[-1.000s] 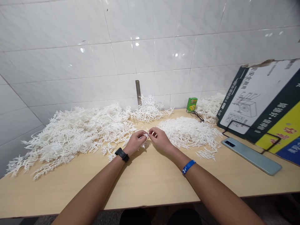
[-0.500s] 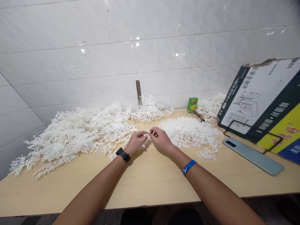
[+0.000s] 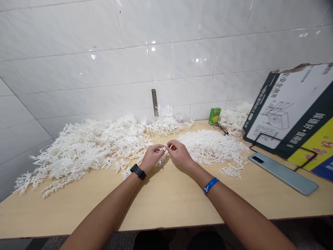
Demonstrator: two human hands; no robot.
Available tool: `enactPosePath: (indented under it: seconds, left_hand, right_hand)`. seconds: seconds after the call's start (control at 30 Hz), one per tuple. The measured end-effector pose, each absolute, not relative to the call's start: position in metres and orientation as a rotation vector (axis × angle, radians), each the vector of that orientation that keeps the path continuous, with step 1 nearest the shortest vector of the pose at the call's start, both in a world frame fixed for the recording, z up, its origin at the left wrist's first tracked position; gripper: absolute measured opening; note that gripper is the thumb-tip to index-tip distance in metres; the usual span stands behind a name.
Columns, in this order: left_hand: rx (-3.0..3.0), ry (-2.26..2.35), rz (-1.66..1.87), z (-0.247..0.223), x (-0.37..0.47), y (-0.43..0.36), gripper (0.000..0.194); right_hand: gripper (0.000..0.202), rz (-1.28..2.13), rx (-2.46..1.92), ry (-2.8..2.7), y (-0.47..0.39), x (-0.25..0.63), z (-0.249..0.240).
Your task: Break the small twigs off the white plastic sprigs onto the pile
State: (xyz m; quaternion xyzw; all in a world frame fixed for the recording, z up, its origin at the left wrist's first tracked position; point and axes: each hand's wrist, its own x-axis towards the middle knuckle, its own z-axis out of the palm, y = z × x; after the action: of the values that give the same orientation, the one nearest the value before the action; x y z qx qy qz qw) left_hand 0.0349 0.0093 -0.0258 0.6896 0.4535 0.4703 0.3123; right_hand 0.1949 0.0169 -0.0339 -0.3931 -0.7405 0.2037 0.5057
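My left hand [image 3: 152, 157] is closed in a pinch on a small white plastic sprig [image 3: 163, 148], mostly hidden by the fingers. Fingertip to fingertip with it, my right hand [image 3: 179, 152] pinches at the sprig's other end. To the left spreads a large heap of white branching plastic sprigs [image 3: 88, 149]. Right of my hands lies a lower pile of short loose white pieces [image 3: 210, 146], with a few strays [image 3: 230, 171] at its near edge. A smaller tangle of sprigs [image 3: 168, 121] sits behind my hands.
A metal ruler [image 3: 154, 102] leans on the tiled wall. A green box [image 3: 214, 116], a black cord-like item [image 3: 221, 129] and more white sprigs [image 3: 236, 116] are at the back right. A phone [image 3: 283, 173], a black wire stand [image 3: 286, 143] and a printed carton [image 3: 291, 114] occupy the right.
Both hands stay together in almost the same place, with slight finger movement around the sprig. The whole view has shifted a little.
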Motion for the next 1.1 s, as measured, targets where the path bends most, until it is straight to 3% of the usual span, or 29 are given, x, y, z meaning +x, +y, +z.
enactPosePath:
  seconds: [0.67,1.1]
  left_hand:
    - [1.743,1.157,1.312,-0.024,0.04,0.009,0.011]
    - [1.669,1.153,1.302,-0.02,0.04,0.007,0.017]
  right_hand:
    - [0.008,0.403,-0.881,-1.748,0.009,0.187,-0.031]
    - [0.009,0.435,-0.853,-1.776,0.004,0.19,-0.026]
